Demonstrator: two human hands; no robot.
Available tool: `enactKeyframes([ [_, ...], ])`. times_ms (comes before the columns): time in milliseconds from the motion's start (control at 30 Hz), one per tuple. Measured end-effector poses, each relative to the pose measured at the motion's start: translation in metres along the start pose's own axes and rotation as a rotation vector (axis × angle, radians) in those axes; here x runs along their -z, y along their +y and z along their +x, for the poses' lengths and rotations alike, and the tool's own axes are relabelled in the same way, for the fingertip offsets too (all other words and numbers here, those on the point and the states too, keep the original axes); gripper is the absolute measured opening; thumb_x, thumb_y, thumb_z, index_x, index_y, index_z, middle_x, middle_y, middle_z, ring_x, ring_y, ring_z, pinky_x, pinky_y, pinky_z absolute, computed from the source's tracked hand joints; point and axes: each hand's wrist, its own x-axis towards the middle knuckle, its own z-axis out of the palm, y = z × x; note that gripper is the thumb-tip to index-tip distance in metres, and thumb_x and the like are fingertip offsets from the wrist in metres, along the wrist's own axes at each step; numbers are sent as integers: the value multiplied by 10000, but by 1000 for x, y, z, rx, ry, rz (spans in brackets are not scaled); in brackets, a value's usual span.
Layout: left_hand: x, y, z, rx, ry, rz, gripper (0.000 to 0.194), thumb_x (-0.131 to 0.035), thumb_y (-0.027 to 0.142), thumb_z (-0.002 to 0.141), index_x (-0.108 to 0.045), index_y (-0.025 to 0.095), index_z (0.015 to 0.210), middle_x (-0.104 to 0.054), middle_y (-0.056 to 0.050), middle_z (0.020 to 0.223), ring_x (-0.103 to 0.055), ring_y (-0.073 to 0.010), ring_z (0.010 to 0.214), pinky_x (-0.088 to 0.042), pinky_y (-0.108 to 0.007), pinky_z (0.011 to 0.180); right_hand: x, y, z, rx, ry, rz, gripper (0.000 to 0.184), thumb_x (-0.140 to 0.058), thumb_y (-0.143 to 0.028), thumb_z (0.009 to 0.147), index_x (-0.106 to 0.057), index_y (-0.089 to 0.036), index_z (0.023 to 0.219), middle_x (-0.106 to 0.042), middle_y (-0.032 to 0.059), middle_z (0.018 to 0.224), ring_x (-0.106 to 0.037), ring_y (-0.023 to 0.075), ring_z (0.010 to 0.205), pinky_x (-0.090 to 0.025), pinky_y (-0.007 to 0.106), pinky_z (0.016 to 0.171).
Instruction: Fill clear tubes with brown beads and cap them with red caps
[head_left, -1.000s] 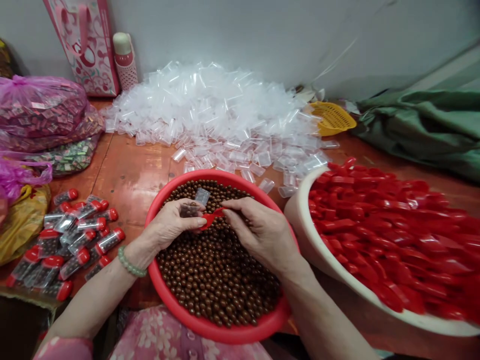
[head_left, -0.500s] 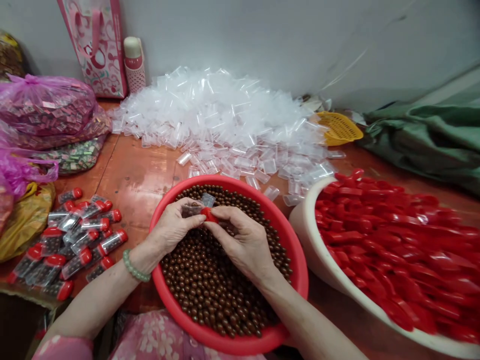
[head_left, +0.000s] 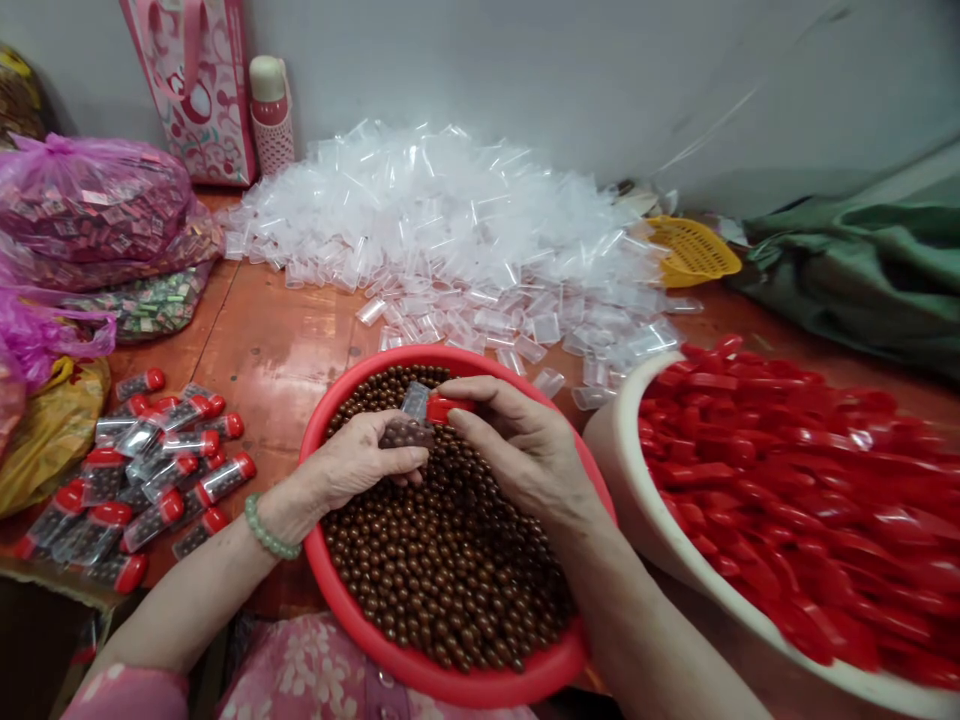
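Note:
My left hand (head_left: pixel 358 462) is closed around a small clear plastic tube (head_left: pixel 407 433) filled with brown balls. Just to the right and slightly above it, my right hand (head_left: pixel 517 440) pinches a red plastic cap (head_left: pixel 442 407) between thumb and fingers. A gap separates the cap from the tube. Another clear plastic piece (head_left: pixel 415 399) shows right beside the cap; whether it touches the cap or lies on the balls I cannot tell. Both hands are over a red basin (head_left: pixel 319 560) holding many glossy brown balls (head_left: pixel 442 590).
Right of the basin stands a white tub (head_left: pixel 626 430) heaped with red plastic pieces (head_left: pixel 795 500). Clear tubes (head_left: pixel 450 220) are piled behind. Filled red-capped tubes (head_left: pixel 161 460) lie left, near pink bags (head_left: pixel 97 200). A yellow basket (head_left: pixel 694 252) and green cloth (head_left: pixel 862 270) sit back right.
The red cap was up against the end of the filled tube; my right hand now holds it apart, up and to the right. My left hand has shifted slightly, showing more of the tube.

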Motion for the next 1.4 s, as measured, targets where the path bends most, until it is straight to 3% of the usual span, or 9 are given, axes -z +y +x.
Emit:
enactKeyframes([
  [133,2,-1,0,17,-61,-33,377,-791,357,651,-582,119,856,-571,20,677,-522,-73,584,-420,-232,602,-4,-1,1,81,-32,-70,171,-598,-241,874,-664,-225,1031,-711,39,978,-675,173,906,-556,325,839],
  [300,3,4,1,-82,14,-8,302,-767,317,694,-616,141,887,-613,9,756,-567,-94,672,-428,-245,683,-8,0,-2,-27,130,116,154,-667,-234,832,-680,-245,985,-733,17,969,-693,156,867,-569,318,825],
  [433,1,5,3,-95,-24,78,196,-755,222,698,-657,133,843,-639,-3,799,-574,-103,763,-416,-249,778,-10,0,-4,-78,187,246,173,-736,-214,768,-698,-253,932,-737,-5,920,-697,140,823,-579,302,806],
  [567,0,2,3,-66,13,39,277,-773,234,683,-669,141,922,-663,-20,854,-589,-121,784,-429,-266,787,-14,-3,-6,-58,201,221,185,-757,-215,742,-701,-245,916,-730,13,954,-696,163,884,-579,335,843],
  [700,2,-1,3,-34,-40,64,347,-778,275,686,-669,144,988,-659,-21,830,-576,-115,729,-432,-264,732,-19,-6,-7,-30,212,221,169,-750,-216,745,-701,-243,905,-728,14,938,-698,164,867,-588,331,815],
  [900,3,3,1,-62,-14,-56,334,-784,350,682,-645,147,909,-631,-9,750,-570,-107,666,-423,-252,661,-19,-5,-6,-53,251,230,177,-769,-247,738,-702,-248,903,-740,12,907,-706,172,830,-594,350,805],
  [1033,4,5,0,-104,23,91,221,-760,282,709,-660,148,852,-644,-15,798,-584,-120,759,-429,-261,761,-14,2,-4,-71,350,290,184,-773,-250,741,-701,-260,910,-745,-11,847,-701,140,746,-592,307,750],
  [1133,2,6,1,-130,35,161,159,-731,226,724,-669,143,844,-648,-13,837,-574,-118,788,-419,-263,802,-15,2,-4,-62,340,276,180,-774,-244,740,-701,-256,905,-747,-10,851,-703,138,756,-591,298,753],
  [1400,2,8,2,-121,-42,62,205,-755,272,715,-660,139,838,-638,-10,791,-574,-109,744,-428,-252,752,-18,-6,-6,-45,296,211,171,-759,-252,747,-693,-242,904,-751,8,874,-717,163,792,-611,335,774],
])
